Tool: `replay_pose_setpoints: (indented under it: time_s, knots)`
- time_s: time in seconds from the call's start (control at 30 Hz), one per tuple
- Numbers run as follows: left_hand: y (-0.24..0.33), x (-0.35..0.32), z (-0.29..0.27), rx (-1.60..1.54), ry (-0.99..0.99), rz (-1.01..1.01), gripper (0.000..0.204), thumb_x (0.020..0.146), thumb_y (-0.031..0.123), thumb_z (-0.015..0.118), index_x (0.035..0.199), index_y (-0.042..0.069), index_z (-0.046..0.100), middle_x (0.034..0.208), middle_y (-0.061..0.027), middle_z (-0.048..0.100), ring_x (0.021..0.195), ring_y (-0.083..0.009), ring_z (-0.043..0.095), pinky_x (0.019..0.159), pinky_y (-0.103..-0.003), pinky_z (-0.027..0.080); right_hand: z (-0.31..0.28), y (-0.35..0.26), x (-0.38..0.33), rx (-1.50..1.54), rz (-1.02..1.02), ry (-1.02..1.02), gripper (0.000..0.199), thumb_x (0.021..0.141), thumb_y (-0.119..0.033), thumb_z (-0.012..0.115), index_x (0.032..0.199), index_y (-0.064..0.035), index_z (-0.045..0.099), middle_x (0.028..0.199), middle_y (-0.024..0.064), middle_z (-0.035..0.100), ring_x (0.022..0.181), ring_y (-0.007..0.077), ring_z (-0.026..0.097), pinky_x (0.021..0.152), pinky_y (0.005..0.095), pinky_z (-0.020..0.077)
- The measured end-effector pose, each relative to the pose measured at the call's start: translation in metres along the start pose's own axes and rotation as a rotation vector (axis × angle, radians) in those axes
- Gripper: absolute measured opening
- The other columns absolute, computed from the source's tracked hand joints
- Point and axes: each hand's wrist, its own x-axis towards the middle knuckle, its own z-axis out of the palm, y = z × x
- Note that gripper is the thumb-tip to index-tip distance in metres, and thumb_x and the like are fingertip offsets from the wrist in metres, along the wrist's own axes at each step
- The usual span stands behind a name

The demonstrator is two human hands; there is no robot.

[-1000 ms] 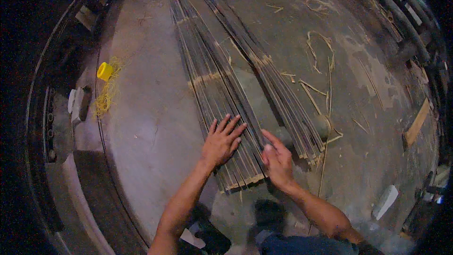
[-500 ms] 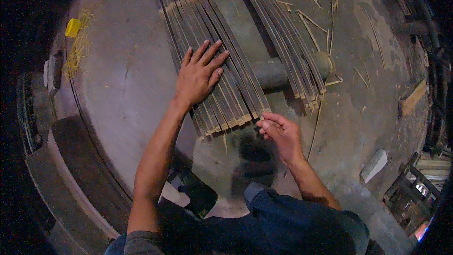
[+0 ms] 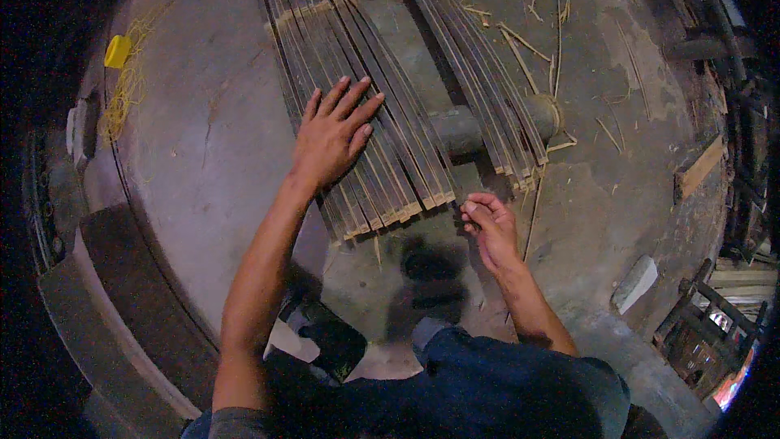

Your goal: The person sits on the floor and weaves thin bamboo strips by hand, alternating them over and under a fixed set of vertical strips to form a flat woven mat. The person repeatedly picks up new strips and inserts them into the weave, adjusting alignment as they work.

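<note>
- The near bundle of bamboo strips (image 3: 357, 106) lies fanned flat on the floor, running from the top of the view down to cut ends that stop just ahead of the person's knees.
- The left hand (image 3: 331, 136) rests palm-down on these strips close to their near ends, fingers (image 3: 351, 97) spread apart and flat — pressing on the slats, not gripping any.
- The right hand (image 3: 490, 226) sits just past the cut ends, to the right of the bundle; its fingertips (image 3: 471, 207) are pinched together right at the end of the rightmost strip, though whether they actually hold a sliver there cannot be told.
- A second bundle of strips (image 3: 471, 65) lies to the right, angled away from the first, its ends resting over a short round log (image 3: 487, 123) that lies crosswise between the two bundles.
- Loose slivers and shavings (image 3: 536, 41) are scattered on the floor beyond the second bundle.
- The concrete floor (image 3: 203, 162) is grey and stained; a small yellow block (image 3: 117, 51) sits at its left edge among pale fibres.
- A wooden offcut (image 3: 699, 169) lies at the right — past it, dark clutter too dim to make out.
</note>
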Motion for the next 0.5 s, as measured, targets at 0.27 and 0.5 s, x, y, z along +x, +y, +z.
replay_pose_setpoints:
  time_s: [0.27, 0.5]
  knots:
    - [0.001, 0.000, -0.002, 0.009, -0.002, 0.000, 0.046, 0.090, 0.024, 0.047, 0.135, 0.027, 0.041, 0.145, 0.0004, 0.030, 0.135, -0.0255, 0.025, 0.110, -0.050, 0.018, 0.000, 0.002, 0.003, -0.009, 0.008, -0.026, 0.022, 0.085, -0.017, 0.064, 0.102, -0.0035, 0.058, 0.088, 0.0037, 0.063, 0.077, 0.0107, 0.059, 0.065, 0.0228, 0.0478]
    - [0.001, 0.000, -0.001, 0.036, 0.044, 0.021, 0.044, 0.090, 0.026, 0.048, 0.134, 0.027, 0.042, 0.144, 0.0012, 0.033, 0.134, -0.0241, 0.028, 0.109, -0.048, 0.020, 0.000, -0.011, 0.003, 0.032, 0.076, 0.002, 0.023, 0.087, -0.021, 0.062, 0.103, -0.0059, 0.060, 0.088, 0.0012, 0.062, 0.077, 0.0089, 0.058, 0.065, 0.0221, 0.0455]
